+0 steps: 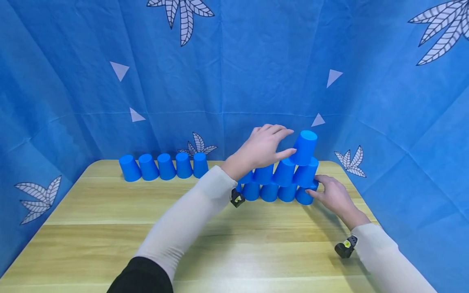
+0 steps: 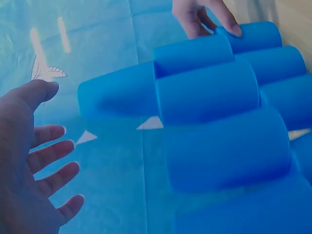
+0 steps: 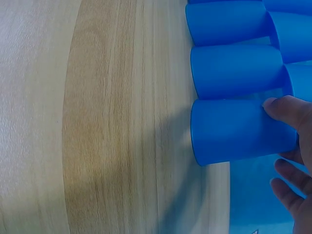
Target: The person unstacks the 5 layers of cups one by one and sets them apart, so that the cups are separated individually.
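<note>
Blue cups stand upside down in a stacked wall at the right of the table. A single blue cup (image 1: 306,148) tops its right end, resting on the second-row cups (image 1: 283,173). My left hand (image 1: 264,145) hovers just left of that top cup, fingers spread; the left wrist view shows a gap between this hand (image 2: 22,151) and the top cup (image 2: 117,92). Low on the right, my right hand (image 1: 334,196) holds the end cup (image 3: 239,131) of the bottom row. Its thumb (image 3: 280,108) lies on the near side, with fingers partly hidden behind.
Several more upside-down blue cups (image 1: 165,167) stand in a row at the table's back left. A blue patterned cloth (image 1: 238,73) hangs behind and beside the wooden table (image 1: 121,228). My left forearm hides the stack's left end.
</note>
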{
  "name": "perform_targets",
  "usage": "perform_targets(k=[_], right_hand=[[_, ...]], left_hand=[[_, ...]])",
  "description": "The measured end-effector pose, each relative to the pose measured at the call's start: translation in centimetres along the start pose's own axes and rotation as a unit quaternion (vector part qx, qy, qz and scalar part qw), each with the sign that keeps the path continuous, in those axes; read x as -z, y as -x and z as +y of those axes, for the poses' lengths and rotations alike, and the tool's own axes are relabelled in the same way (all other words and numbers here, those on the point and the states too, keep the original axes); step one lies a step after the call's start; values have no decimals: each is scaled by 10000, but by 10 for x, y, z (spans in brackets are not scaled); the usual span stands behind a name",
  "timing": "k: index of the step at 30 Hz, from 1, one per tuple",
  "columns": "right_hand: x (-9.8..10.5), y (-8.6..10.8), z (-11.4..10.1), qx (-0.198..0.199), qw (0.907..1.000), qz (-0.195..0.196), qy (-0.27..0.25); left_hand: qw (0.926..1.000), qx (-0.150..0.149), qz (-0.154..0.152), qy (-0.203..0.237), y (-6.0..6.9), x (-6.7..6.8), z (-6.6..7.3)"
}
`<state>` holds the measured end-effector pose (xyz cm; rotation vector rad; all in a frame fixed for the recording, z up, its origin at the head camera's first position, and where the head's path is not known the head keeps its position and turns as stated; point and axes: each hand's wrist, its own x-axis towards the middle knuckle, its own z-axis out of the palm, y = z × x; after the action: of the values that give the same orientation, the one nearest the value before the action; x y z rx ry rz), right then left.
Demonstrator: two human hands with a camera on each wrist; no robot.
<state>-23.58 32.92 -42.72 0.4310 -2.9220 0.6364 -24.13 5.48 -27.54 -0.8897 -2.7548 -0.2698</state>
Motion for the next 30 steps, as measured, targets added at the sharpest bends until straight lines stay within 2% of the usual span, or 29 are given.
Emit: perform_targets(k=[4, 10, 19, 24, 30], right_hand=[[0, 0, 0, 0, 10000, -14, -5], [1, -1, 0, 73, 10000, 17, -36], [0, -3, -1, 105, 9999, 32, -52], [-1, -3, 0, 99, 9999, 56, 6], [-2, -3, 1, 90, 9999, 87, 5]], left_hand=[[10000, 40, 55, -43, -13, -3, 12], [9988, 200, 172, -410, -32, -4, 28], [9969, 289, -198, -698, -55, -13, 39], [9970, 257, -195, -709, -57, -17, 38], [9977, 165, 69, -661, -46, -13, 30]])
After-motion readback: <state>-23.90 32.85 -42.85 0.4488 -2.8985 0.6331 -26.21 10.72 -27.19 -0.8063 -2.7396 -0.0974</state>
